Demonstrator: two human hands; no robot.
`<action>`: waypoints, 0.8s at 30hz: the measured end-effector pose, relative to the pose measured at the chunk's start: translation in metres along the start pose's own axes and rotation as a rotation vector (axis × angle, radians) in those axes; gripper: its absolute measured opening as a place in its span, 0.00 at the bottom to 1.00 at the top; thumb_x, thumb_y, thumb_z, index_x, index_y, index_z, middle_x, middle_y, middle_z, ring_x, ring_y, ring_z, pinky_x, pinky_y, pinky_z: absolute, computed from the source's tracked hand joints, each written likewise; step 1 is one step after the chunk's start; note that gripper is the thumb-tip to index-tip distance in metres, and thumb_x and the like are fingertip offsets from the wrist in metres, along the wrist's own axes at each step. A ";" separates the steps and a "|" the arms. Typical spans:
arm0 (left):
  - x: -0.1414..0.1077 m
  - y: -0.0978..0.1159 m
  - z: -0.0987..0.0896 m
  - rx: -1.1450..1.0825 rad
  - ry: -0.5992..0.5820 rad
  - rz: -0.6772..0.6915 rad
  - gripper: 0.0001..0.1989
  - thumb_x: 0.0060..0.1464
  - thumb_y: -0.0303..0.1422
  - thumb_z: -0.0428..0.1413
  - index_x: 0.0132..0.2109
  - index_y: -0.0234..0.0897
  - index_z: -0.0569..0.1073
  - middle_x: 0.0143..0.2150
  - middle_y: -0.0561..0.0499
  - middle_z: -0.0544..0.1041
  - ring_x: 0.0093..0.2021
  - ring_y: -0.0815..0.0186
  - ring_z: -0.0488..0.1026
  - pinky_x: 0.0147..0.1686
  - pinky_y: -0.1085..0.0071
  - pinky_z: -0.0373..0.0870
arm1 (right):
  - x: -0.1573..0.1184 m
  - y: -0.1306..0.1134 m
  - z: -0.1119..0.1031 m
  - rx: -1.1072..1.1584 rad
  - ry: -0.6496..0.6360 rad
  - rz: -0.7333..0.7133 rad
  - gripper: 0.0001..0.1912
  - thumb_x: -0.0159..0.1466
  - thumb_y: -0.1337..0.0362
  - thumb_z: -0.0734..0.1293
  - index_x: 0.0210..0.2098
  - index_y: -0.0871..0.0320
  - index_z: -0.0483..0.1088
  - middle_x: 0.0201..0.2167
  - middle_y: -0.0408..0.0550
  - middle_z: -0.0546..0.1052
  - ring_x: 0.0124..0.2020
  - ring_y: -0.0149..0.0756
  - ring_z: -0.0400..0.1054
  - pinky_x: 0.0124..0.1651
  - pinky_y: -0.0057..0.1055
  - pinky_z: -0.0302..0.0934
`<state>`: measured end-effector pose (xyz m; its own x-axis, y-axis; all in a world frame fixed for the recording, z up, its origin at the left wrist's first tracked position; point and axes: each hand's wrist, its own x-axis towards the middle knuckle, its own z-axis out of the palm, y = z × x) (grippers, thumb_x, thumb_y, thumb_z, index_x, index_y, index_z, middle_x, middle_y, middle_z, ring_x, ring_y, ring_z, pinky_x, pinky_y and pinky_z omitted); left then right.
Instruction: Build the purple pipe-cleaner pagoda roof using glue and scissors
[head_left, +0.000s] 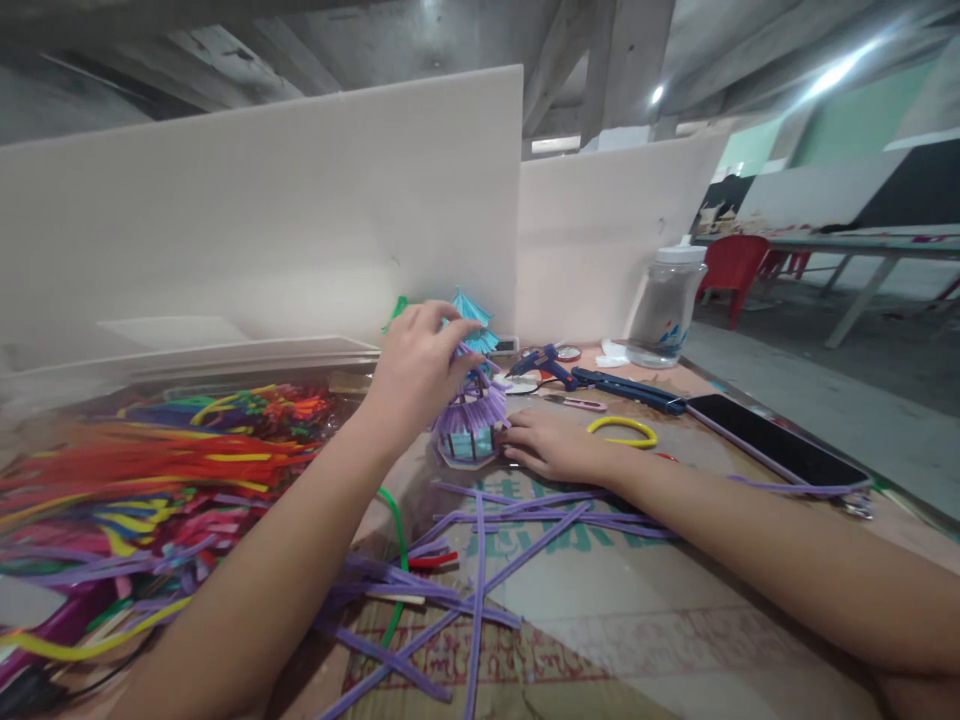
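A small pagoda-like model [471, 408] with purple pipe-cleaner roofs stands on the table in front of me. My left hand [427, 360] reaches over it from above, thumb and fingers bent around its upper purple part. Low on the other side, my right hand [551, 445] rests on the table with curled fingers against the model's base, which has light-blue panels and dark posts. A light-blue pointed roof [474, 318] shows behind my left fingers; whether it belongs to the same model I cannot tell. Loose purple pipe cleaners [480, 590] lie crossed nearer to me.
Bundles of coloured pipe cleaners [150, 470] cover the left side. A blue glue gun [544, 365], a dark blue long-handled tool [630, 388], a yellow ring [622, 432], a phone [776, 440] and a clear bottle [667, 305] lie or stand right. White boards [300, 220] rise behind.
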<state>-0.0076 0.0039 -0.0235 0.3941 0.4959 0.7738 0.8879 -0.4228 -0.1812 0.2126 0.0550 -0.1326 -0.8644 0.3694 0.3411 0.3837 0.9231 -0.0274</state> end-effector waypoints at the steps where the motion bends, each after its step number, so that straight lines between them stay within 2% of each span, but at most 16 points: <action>1: 0.000 -0.002 0.000 -0.022 0.045 -0.058 0.16 0.61 0.37 0.57 0.53 0.34 0.74 0.51 0.39 0.74 0.53 0.52 0.69 0.54 0.55 0.66 | 0.000 0.000 0.000 -0.001 -0.003 0.000 0.17 0.72 0.60 0.58 0.48 0.61 0.75 0.43 0.55 0.76 0.43 0.41 0.69 0.47 0.37 0.62; 3: 0.000 -0.010 0.001 -0.092 0.111 -0.196 0.21 0.60 0.39 0.58 0.55 0.31 0.70 0.51 0.37 0.74 0.52 0.53 0.71 0.54 0.56 0.67 | 0.000 0.000 -0.001 -0.001 -0.010 0.007 0.16 0.72 0.60 0.58 0.48 0.61 0.75 0.43 0.55 0.76 0.43 0.41 0.69 0.47 0.37 0.61; 5: 0.001 -0.018 0.005 -0.211 0.103 -0.335 0.25 0.58 0.42 0.58 0.57 0.31 0.68 0.52 0.38 0.74 0.50 0.55 0.73 0.52 0.58 0.69 | 0.001 0.000 -0.002 0.005 -0.019 0.013 0.16 0.72 0.61 0.58 0.48 0.60 0.75 0.43 0.55 0.77 0.43 0.41 0.69 0.47 0.37 0.61; 8: 0.001 -0.026 0.011 -0.463 -0.015 -0.457 0.27 0.59 0.46 0.56 0.58 0.32 0.68 0.51 0.40 0.77 0.49 0.57 0.75 0.51 0.61 0.70 | 0.001 -0.001 -0.002 0.024 -0.019 0.005 0.15 0.72 0.61 0.59 0.48 0.60 0.75 0.44 0.55 0.77 0.43 0.40 0.69 0.47 0.35 0.61; 10: 0.002 -0.026 0.013 -0.575 -0.091 -0.488 0.23 0.59 0.46 0.54 0.53 0.33 0.74 0.49 0.42 0.80 0.49 0.57 0.76 0.52 0.63 0.70 | 0.001 -0.001 -0.001 0.040 0.003 -0.010 0.14 0.71 0.63 0.59 0.46 0.60 0.75 0.42 0.54 0.78 0.42 0.39 0.69 0.45 0.34 0.60; 12: 0.003 -0.023 0.010 -0.606 -0.129 -0.507 0.20 0.59 0.45 0.54 0.46 0.33 0.78 0.47 0.45 0.81 0.48 0.57 0.76 0.52 0.65 0.70 | 0.000 0.000 0.000 0.076 0.100 0.048 0.11 0.69 0.63 0.61 0.41 0.59 0.76 0.36 0.52 0.78 0.37 0.38 0.69 0.42 0.33 0.59; 15: 0.004 -0.017 0.004 -0.600 -0.116 -0.513 0.18 0.59 0.43 0.55 0.43 0.33 0.79 0.44 0.46 0.82 0.45 0.58 0.77 0.49 0.67 0.70 | 0.000 0.002 -0.001 0.134 0.339 0.263 0.14 0.70 0.60 0.61 0.33 0.59 0.73 0.29 0.49 0.74 0.32 0.36 0.66 0.37 0.32 0.57; 17: 0.004 -0.013 0.001 -0.601 -0.096 -0.485 0.17 0.58 0.42 0.55 0.43 0.33 0.80 0.43 0.47 0.82 0.44 0.58 0.77 0.48 0.68 0.70 | 0.002 0.003 -0.005 0.216 0.494 0.373 0.15 0.70 0.56 0.61 0.37 0.60 0.73 0.29 0.47 0.72 0.30 0.35 0.64 0.35 0.32 0.58; 19: 0.004 -0.008 -0.001 -0.607 -0.079 -0.434 0.17 0.59 0.42 0.55 0.43 0.33 0.80 0.42 0.47 0.82 0.44 0.59 0.77 0.48 0.67 0.70 | 0.005 0.002 -0.010 0.325 0.604 0.405 0.16 0.67 0.55 0.65 0.45 0.60 0.73 0.30 0.45 0.71 0.31 0.34 0.64 0.36 0.31 0.59; 21: 0.004 -0.003 -0.003 -0.608 -0.068 -0.381 0.16 0.59 0.41 0.55 0.42 0.34 0.80 0.42 0.47 0.82 0.43 0.59 0.77 0.48 0.67 0.70 | 0.008 -0.001 -0.014 0.418 0.665 0.395 0.19 0.64 0.55 0.69 0.50 0.59 0.74 0.29 0.43 0.69 0.31 0.34 0.63 0.38 0.32 0.60; 24: 0.003 0.006 -0.007 -0.599 -0.061 -0.300 0.14 0.60 0.40 0.55 0.41 0.35 0.80 0.42 0.47 0.82 0.44 0.59 0.77 0.48 0.67 0.70 | 0.011 -0.010 -0.016 0.508 0.665 0.381 0.15 0.62 0.56 0.71 0.46 0.56 0.78 0.29 0.42 0.68 0.32 0.33 0.63 0.40 0.33 0.60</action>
<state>-0.0024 -0.0027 -0.0178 0.1794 0.6919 0.6993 0.6832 -0.5991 0.4175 0.2042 0.0483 -0.1132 -0.2833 0.6661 0.6900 0.2797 0.7456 -0.6049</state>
